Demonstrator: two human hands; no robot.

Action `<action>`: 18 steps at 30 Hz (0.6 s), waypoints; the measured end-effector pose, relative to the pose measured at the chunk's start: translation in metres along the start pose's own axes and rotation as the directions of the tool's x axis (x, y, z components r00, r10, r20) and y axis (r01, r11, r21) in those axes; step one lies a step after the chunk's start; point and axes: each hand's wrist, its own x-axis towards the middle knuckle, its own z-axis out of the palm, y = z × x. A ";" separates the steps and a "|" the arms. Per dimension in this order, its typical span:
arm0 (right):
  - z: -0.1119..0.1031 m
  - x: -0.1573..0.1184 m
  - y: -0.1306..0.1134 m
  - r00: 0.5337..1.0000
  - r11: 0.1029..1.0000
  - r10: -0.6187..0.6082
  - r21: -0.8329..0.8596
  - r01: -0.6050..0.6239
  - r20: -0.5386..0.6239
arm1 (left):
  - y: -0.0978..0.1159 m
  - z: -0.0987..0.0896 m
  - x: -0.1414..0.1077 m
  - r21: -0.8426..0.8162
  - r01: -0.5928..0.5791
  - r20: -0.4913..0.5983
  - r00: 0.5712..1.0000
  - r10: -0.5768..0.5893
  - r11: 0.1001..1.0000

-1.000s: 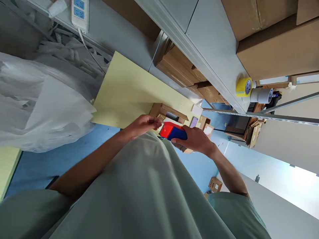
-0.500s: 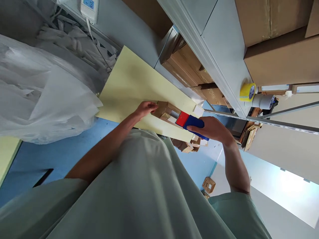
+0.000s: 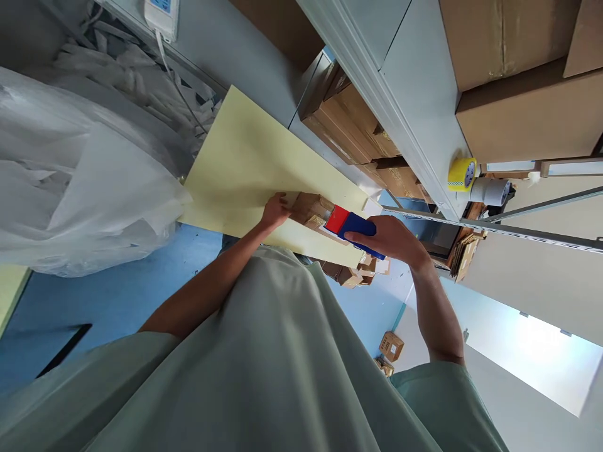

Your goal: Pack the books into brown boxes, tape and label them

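Note:
A small brown cardboard box (image 3: pixel 308 209) lies on the pale yellow board (image 3: pixel 245 157). My left hand (image 3: pixel 276 211) is at the box's left end, fingers bent against it; whether they grip it is too small to tell. In my right hand (image 3: pixel 393 238) is a blue and red tape dispenser (image 3: pixel 355 226), the fingers wrapped round its blue part. The red end of the dispenser rests against the right end of the box.
A white plastic bag (image 3: pixel 89 182) bulges at the left. Large cardboard boxes (image 3: pixel 358 125) stand behind the board. On the shelf (image 3: pixel 414 88) are a yellow tape roll (image 3: pixel 461 174) and a white roll (image 3: pixel 490 191). A power strip (image 3: pixel 161 19) lies at the top left.
The dispenser and my right hand have shifted slightly left along the box. My left hand has moved a little left, its fingers more spread. The whole view has also shifted slightly.

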 end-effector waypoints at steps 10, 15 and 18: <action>0.005 -0.007 -0.008 1.000 0.998 -0.011 -0.055 0.011 0.001 | 0.030 0.031 -0.042 0.301 -0.615 0.298 0.787 0.541 0.729; 0.007 -0.010 -0.012 1.000 0.993 0.007 -0.116 -0.009 -0.019 | 0.033 0.038 -0.024 0.430 -0.625 0.363 0.781 0.509 0.652; 0.011 -0.011 -0.008 1.000 0.992 0.011 -0.129 -0.013 -0.019 | 0.028 0.040 -0.017 0.491 -0.589 0.350 0.808 0.473 0.643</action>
